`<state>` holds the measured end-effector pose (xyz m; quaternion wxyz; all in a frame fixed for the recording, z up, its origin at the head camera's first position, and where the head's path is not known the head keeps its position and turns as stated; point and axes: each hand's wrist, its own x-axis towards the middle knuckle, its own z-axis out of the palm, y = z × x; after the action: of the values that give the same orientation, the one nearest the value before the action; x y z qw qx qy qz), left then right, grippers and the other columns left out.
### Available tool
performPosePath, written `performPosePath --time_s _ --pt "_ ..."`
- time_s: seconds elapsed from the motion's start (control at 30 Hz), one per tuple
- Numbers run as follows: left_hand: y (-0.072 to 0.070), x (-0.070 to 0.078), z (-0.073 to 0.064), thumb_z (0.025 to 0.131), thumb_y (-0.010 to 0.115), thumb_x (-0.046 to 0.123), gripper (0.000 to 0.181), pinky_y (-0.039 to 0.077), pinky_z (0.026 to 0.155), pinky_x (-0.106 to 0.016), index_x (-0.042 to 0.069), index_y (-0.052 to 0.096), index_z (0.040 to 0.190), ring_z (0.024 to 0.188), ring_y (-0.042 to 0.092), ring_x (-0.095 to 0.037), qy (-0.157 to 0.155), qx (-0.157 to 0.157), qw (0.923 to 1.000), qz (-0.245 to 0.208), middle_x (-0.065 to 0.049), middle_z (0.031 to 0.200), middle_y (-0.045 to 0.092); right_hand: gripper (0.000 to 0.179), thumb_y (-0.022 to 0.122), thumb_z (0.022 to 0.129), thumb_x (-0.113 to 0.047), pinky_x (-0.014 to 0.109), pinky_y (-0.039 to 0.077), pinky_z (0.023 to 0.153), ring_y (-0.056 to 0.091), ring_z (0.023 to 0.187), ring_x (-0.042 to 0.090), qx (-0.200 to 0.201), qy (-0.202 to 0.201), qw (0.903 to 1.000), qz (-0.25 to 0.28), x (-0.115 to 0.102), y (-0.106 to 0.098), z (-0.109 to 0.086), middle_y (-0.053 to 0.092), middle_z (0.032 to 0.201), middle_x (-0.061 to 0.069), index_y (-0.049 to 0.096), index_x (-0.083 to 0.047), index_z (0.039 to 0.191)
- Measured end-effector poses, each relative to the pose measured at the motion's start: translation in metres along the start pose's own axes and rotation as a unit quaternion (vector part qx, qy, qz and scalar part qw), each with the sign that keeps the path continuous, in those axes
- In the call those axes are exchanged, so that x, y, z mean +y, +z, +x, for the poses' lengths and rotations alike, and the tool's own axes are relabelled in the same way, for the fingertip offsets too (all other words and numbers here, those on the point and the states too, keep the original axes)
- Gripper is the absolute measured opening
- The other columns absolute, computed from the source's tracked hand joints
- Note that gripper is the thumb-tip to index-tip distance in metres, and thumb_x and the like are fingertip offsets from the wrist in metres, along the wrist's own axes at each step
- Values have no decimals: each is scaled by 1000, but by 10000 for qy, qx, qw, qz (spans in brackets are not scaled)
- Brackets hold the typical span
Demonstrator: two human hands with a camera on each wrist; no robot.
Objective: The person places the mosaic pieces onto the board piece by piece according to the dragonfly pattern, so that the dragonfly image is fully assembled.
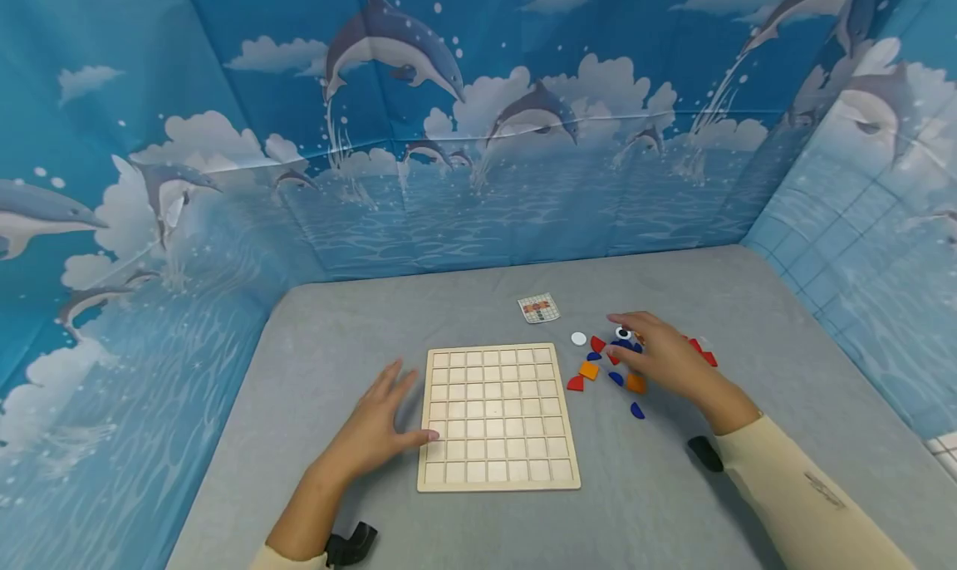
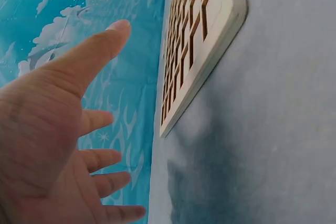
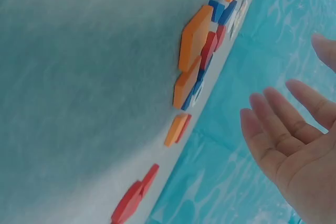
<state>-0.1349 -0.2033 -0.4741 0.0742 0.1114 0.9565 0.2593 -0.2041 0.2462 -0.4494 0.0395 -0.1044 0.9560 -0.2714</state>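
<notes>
Probably for easy reach, geometric tiles [image 1: 589, 370] lie right of the wooden grid board [image 1: 496, 418], near the empty right hand [image 1: 665, 358], fingers apart, while the left hand [image 1: 374, 433] spreads by the board's left edge.

Board [image 1: 496, 407]: pale wood tone, square grid all over
Loose pieces [image 1: 589, 371]: orange, red, blue
Left disc [image 1: 579, 338]: white
Eye-like disc [image 1: 623, 333]: white, dark centre
Card [image 1: 539, 308]: whitish, fine grid, orange-red motif
Tabletop [image 1: 359, 325]: grey
Far curtain [image 1: 538, 213]: blue, grey-and-white dolphins, white clouds
Right sleeve [image 1: 803, 491]: cream
</notes>
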Motion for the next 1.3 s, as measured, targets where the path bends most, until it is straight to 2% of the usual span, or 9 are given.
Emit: performPosePath --time_s 0.13,0.23,0.37,0.53,0.67,0.8,0.97,1.3 --pt "6 1 -4 74 82 62 106 34 116 -65 21 34 159 155 22 -40 185 -66 9998 0 -12 170 19 62 69 97 -35 54 56 95 54 128 42 -172 112 9997 100 -2 4 7 50 148 20 48 -11 150" --pt "10 2 -8 73 82 63 107 34 116 -64 20 35 159 155 24 -39 292 -163 9994 -43 -11 169 22 59 68 97 -34 52 57 94 55 128 40 -235 115 9994 227 -3 6 13 52 146 20 51 -10 148" --pt "15 3 -15 71 84 62 110 32 118 -62 20 34 159 156 22 -36 267 -302 9991 -97 -7 170 22 54 68 98 -31 53 55 98 57 126 38 -298 39 9990 335 -3 11 21 56 142 18 54 -7 145" --pt "18 2 -27 69 87 59 113 31 118 -63 17 33 159 154 25 -40 280 -471 9984 -146 -11 169 24 52 67 98 -28 47 59 93 60 123 36 -452 133 9976 505 -3 18 30 59 140 17 55 -8 145" --pt "19 2 -33 67 89 57 116 25 120 -64 13 33 159 152 27 -43 289 -657 9974 -113 -17 167 26 53 66 98 -31 44 59 92 60 122 35 -611 380 9952 662 -5 23 36 59 141 17 54 -11 146" --pt "22 2 -34 65 90 56 122 16 124 -63 10 29 160 155 23 -38 281 -787 9965 -75 -17 167 26 55 66 98 -33 48 56 98 58 124 35 -757 543 9928 754 -7 26 41 58 142 18 54 -9 146" --pt "26 -1 -35 66 91 53 126 14 123 -66 4 24 160 157 19 -37 404 -784 9961 -20 -15 168 25 52 66 99 -30 50 52 103 57 124 34 -872 678 9907 799 -6 30 48 58 141 18 54 -8 144" --pt "30 1 -37 71 88 51 115 13 121 -69 5 30 159 156 19 -41 581 -606 9964 139 -15 167 27 47 66 98 -27 45 55 98 57 114 32 -1076 900 9856 942 2 35 58 60 133 19 57 -8 140"
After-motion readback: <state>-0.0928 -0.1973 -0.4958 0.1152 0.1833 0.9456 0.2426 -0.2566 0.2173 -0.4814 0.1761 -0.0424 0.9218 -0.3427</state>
